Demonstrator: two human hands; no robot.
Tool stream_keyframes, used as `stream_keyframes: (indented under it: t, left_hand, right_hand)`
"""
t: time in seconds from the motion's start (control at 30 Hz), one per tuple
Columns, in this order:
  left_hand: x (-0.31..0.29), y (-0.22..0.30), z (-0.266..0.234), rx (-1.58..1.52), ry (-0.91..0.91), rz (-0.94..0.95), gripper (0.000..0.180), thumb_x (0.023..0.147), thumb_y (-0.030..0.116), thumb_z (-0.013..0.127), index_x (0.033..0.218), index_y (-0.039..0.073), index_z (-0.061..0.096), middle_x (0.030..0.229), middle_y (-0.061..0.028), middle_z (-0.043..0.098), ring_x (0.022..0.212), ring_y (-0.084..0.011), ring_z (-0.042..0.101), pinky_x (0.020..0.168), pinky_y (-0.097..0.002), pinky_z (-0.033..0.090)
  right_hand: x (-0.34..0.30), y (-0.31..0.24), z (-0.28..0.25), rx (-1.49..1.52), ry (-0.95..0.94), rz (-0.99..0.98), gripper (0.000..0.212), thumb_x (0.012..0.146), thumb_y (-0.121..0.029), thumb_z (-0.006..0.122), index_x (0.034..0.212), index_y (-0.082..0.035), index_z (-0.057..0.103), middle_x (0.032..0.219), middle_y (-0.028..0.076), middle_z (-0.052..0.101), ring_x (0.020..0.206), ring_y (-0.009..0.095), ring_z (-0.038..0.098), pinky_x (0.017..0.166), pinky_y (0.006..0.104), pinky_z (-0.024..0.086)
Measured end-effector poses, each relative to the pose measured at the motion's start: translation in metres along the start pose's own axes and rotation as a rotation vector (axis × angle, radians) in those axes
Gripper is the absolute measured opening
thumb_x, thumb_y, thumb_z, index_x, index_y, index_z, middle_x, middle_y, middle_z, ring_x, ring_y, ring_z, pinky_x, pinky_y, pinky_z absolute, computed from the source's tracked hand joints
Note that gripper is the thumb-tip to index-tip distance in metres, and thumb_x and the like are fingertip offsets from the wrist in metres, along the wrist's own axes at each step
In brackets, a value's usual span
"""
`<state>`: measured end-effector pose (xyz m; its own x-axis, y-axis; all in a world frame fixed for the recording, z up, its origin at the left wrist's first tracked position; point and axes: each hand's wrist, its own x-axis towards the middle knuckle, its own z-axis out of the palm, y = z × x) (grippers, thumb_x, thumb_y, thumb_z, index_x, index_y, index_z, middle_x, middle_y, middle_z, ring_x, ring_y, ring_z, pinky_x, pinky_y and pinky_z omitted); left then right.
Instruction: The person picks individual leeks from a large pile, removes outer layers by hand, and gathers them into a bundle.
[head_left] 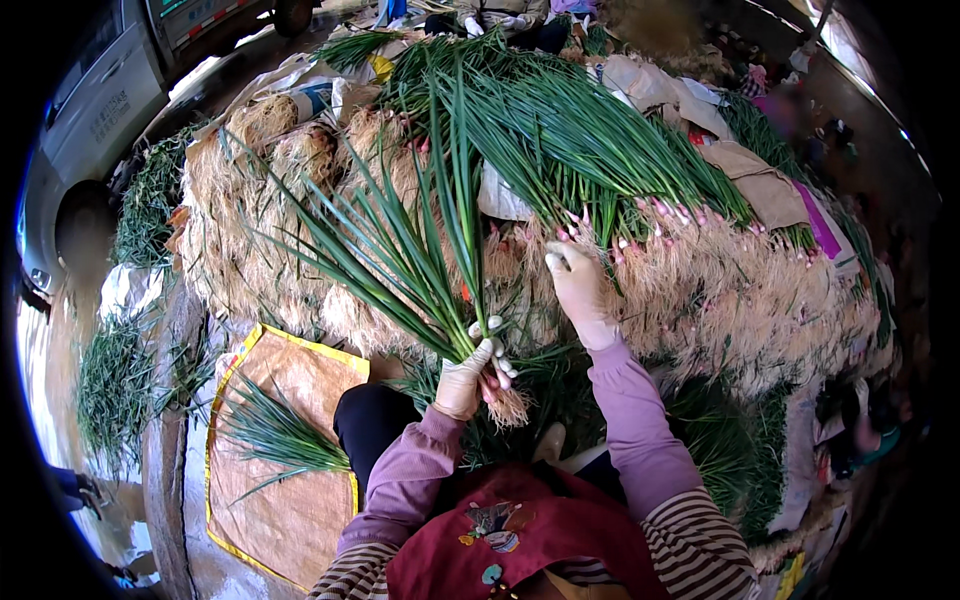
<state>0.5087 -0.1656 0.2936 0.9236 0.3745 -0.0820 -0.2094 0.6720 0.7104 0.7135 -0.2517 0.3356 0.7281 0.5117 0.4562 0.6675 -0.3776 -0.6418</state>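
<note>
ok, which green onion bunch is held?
The fanned bunch in the left hand; the others lie on the orange mat or in the pile ahead.

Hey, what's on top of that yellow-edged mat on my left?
A bunch of long green leaves lies on the mat. Its gathered end can't be seen; the dark-clothed knee covers it.

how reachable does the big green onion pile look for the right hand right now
Likely yes: the right hand is close to the bulb ends of the green onion pile, with nothing visibly between; the bunch in the left hand sits off to the side.
</note>
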Motion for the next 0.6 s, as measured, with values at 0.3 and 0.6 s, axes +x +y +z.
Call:
stream_keyframes:
  t: [0.3, 0.6]
  left_hand:
    - [0.021, -0.002, -0.010, -0.078, 0.121, -0.206, 0.033, 0.086, 0.009, 0.059, 0.117, 0.002, 0.050, 0.079, -0.0014, 0.054, 0.056, -0.0087, 0.046, 0.045, -0.0238, 0.042]
    - [0.022, -0.015, -0.006, 0.018, 0.078, -0.228, 0.031, 0.084, 0.012, 0.064, 0.111, 0.000, 0.055, 0.071, -0.0028, 0.061, 0.051, -0.0077, 0.049, 0.044, -0.0219, 0.044]
  right_hand:
    - [0.091, 0.023, 0.018, -0.774, -0.081, -0.127, 0.024, 0.078, -0.027, 0.064, 0.083, -0.004, 0.060, 0.084, 0.012, 0.061, 0.080, 0.029, 0.061, 0.071, 0.0407, 0.047]
    - [-0.034, -0.043, 0.007, 0.058, -0.679, 0.060, 0.022, 0.086, -0.023, 0.054, 0.074, -0.005, 0.058, 0.056, 0.009, 0.056, 0.053, 0.027, 0.059, 0.052, 0.0392, 0.046]
